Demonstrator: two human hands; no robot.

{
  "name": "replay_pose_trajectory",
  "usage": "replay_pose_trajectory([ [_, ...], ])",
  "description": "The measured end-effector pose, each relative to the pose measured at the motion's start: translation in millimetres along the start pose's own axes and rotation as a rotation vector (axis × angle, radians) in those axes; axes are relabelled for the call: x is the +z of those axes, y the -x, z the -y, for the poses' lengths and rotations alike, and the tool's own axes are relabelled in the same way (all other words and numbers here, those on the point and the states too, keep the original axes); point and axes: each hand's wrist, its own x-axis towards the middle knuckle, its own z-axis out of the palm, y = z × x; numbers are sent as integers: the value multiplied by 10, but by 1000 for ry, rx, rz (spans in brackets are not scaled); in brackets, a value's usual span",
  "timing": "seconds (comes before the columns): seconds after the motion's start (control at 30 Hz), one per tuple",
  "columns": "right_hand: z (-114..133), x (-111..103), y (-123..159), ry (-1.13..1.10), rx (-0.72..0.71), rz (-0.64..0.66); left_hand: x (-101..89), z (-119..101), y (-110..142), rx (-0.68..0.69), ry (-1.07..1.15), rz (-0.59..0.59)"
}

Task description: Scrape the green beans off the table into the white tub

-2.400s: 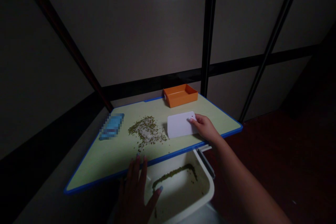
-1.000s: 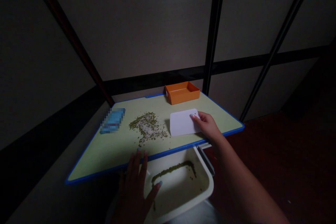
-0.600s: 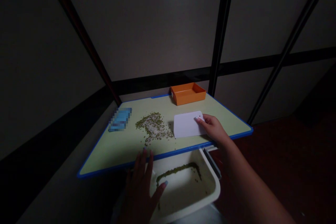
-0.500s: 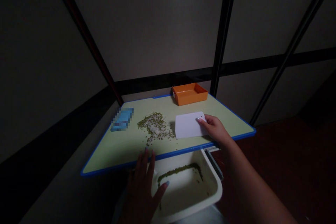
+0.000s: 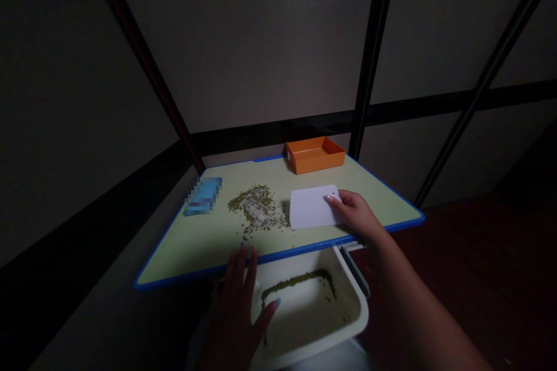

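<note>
Between thumb and fingers, my right hand (image 5: 354, 211) grips a white flat scraper (image 5: 311, 208) with a small hole in its corner. The scraper is tilted over the pale green table (image 5: 187, 249), just right of a scattered pile of small green beans mixed with white grains (image 5: 256, 206). My left hand (image 5: 239, 295) has its fingers spread, palm down, at the left side of a white basin (image 5: 313, 319) below the table's front edge. Its thumb reaches over the basin's inside. Green beans (image 5: 300, 281) lie in a line along the basin's far inner edge.
An orange open tray (image 5: 315, 156) stands at the back right of the table. On the left edge lies a blue packet (image 5: 203, 197), its surface blurred. Panelled walls (image 5: 270, 40) stand behind and to the left. Blue trim (image 5: 304, 250) edges the tabletop.
Almost nothing differs. The scraper has shifted very slightly left in the picture; both hands keep their places and the pile looks the same.
</note>
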Motion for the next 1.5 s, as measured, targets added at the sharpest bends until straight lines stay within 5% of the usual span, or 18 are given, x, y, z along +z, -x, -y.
replay_pose_trajectory([
  [1.5, 59, -15, 42, -131, 51, 212, -36, -5, -30, 16, -10, 2],
])
